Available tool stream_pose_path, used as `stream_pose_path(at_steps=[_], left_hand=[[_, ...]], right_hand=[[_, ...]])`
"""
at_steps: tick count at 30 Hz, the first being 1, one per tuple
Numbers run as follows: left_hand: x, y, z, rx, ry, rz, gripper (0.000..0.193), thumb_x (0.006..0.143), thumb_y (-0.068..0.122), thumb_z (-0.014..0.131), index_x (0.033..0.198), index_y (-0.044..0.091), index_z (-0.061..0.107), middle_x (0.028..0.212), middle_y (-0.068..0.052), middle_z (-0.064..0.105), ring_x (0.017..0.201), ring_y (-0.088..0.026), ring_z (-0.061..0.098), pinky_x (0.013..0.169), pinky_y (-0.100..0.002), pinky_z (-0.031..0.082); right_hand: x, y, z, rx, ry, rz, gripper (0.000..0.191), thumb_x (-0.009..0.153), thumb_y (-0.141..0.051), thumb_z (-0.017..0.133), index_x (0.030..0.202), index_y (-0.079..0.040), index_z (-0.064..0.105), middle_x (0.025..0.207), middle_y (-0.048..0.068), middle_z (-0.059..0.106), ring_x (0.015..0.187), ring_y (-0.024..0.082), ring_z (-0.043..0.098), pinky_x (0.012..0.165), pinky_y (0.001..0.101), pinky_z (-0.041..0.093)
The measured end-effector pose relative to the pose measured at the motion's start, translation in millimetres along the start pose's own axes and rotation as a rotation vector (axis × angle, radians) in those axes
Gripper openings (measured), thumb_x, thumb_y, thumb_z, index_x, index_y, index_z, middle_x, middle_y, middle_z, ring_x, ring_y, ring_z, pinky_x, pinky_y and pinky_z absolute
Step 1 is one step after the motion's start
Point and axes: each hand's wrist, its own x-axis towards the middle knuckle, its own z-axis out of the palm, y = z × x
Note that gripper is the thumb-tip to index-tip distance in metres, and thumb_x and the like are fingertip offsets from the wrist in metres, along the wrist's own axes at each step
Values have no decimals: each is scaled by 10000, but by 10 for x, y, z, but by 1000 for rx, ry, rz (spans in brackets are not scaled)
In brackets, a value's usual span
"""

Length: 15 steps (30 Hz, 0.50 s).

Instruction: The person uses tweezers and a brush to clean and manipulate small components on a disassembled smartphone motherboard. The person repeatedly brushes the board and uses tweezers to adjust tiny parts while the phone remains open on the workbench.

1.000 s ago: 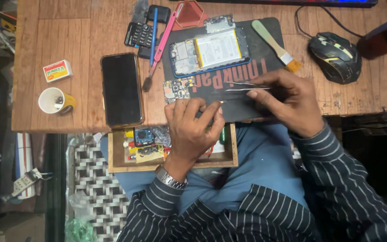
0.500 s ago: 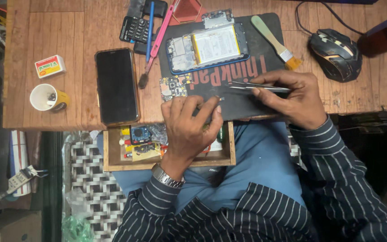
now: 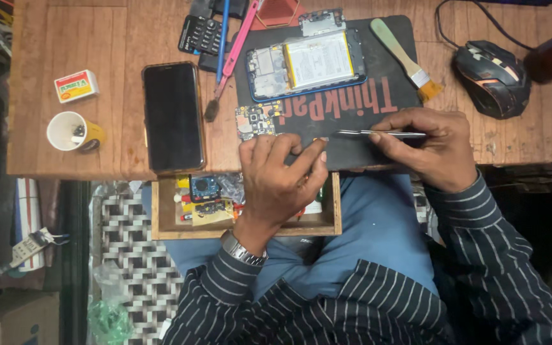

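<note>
A wooden worktop [image 3: 97, 38] fills the upper part of the view, and a person in a dark striped shirt sits at its near edge with both hands over a black mat [image 3: 352, 108] that lies on it. Below the edge an open wooden drawer [image 3: 161, 214] holds small circuit boards and loose bits. On the mat lies an opened phone [image 3: 305, 64] with its back off, battery and boards showing, and left of the mat a whole phone [image 3: 174, 115] lies screen up, dark. A black computer mouse [image 3: 490, 76] sits at the right, well apart from the hands. The right hand [image 3: 436, 144] is closed in a pinch around thin metal tweezers [image 3: 378, 133], which lie almost level and point left toward the other hand. The left hand [image 3: 282, 179] rests at the mat's near edge, fingers curled and pressed down, thumb and forefinger drawn together by the tweezer tips; whether a part sits between them I cannot tell. Just above its knuckles a small circuit board [image 3: 255, 120] lies on the mat's left edge. A brush [image 3: 407, 57] with a pale green handle lies slantwise on the mat, a white cup [image 3: 70, 131] stands at the far left, and a small matchbox [image 3: 76, 85] lies just above it.
</note>
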Motion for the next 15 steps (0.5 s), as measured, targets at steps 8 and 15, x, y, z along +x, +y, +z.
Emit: stream_pose_path(at_steps=[8, 15], left_hand=[[12, 3, -16, 5, -1, -6, 213, 887, 213, 774, 1095, 166, 783, 928, 2, 549, 895, -187, 535, 878, -385, 360], [19, 2, -11, -2, 2, -4, 221, 887, 213, 776, 1102, 164, 780, 926, 4, 552, 889, -182, 541, 882, -384, 362]], right_hand=[[32, -13, 17, 28, -36, -35, 155, 917, -109, 789, 1027, -3, 764, 939, 96, 771, 841, 143, 736, 761, 260, 580], [53, -48, 18, -7, -57, -35, 146, 909, -95, 785, 1018, 1, 768, 918, 99, 775, 815, 142, 746, 726, 256, 597]])
